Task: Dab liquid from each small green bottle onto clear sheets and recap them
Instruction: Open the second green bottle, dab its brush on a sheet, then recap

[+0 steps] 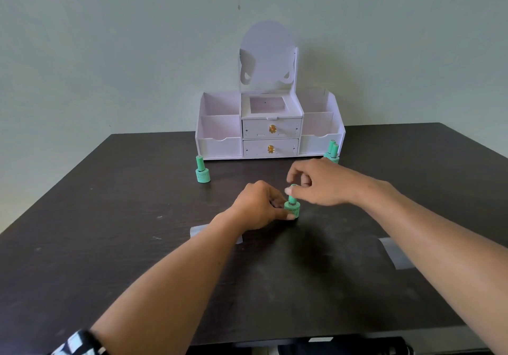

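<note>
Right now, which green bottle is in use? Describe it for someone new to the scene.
Start at the white organizer at the back of the dark table. In front of its drawers stands a green bottle. Unlike the lone bottle at left and the pair at right, it is held: left hand grips its base, right hand pinches its cap.

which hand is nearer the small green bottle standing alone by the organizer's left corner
Left. The left hand sits right of the lone small green bottle; the right hand is farther right.

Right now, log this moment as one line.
left hand: holds centre bottle base | right hand: pinches its cap | bottle: upright on table
</note>
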